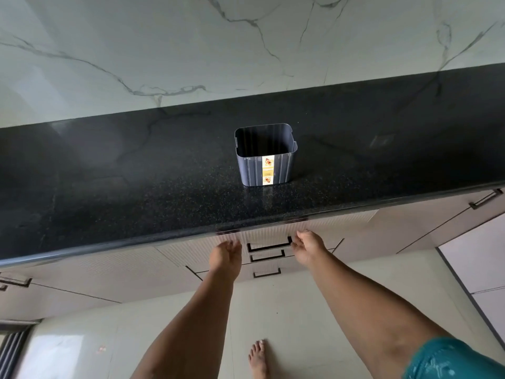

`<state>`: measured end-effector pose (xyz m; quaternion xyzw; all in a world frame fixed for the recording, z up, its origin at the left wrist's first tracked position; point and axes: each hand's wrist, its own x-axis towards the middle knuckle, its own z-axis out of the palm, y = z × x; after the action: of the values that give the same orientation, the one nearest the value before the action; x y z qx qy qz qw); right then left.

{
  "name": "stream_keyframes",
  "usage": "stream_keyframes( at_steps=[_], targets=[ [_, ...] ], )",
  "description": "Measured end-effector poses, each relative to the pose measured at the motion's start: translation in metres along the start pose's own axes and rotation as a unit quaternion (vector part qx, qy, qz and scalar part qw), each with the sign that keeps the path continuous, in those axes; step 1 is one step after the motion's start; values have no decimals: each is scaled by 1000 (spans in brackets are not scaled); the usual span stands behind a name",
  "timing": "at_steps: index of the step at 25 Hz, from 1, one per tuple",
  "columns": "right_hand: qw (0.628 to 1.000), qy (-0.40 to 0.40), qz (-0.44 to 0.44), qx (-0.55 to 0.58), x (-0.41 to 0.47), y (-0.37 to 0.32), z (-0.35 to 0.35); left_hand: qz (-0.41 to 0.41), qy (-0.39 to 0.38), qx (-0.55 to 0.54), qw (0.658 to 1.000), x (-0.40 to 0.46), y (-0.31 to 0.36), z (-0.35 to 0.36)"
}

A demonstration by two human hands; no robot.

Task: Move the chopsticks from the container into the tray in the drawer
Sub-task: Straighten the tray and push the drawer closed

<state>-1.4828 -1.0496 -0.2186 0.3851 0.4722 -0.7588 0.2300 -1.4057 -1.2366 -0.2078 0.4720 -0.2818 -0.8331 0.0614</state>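
While the container (265, 154) stands mid-frame on the desk (136, 187), both hands, left (226, 255) and right (308, 248), reach open-fingered beside the top drawer handle (269, 246) below, gripping nothing.

Lighting: soft, even daylight. Glare: pale sheen on polished black speckled granite countertop (136, 170); bright patch on glossy cream floor tiles (54, 351), lower left. Distortion: wide-angle bowing at edges. Blur: slight at fingertips.

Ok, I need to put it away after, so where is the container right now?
In the head view the container stands upright on the black countertop, near its front edge and slightly right of centre, above the drawers that both hands reach toward.
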Motion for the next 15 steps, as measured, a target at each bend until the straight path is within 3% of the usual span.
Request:
stream_keyframes(
  at_steps=[2,5,11,15],
  targets=[
    [997,2,11,71,8,3,6,-28,21,-82,996,4,-5,5],
    [994,-5,11,106,18,2,10,-33,22,-116,992,14,-10,10],
    [978,17,29,204,39,3,24,-19,-25,-48,998,29,-13,4],
    [980,0,17,199,35,3,18,-10,-58,1,998,27,-10,-5]
  ],
)
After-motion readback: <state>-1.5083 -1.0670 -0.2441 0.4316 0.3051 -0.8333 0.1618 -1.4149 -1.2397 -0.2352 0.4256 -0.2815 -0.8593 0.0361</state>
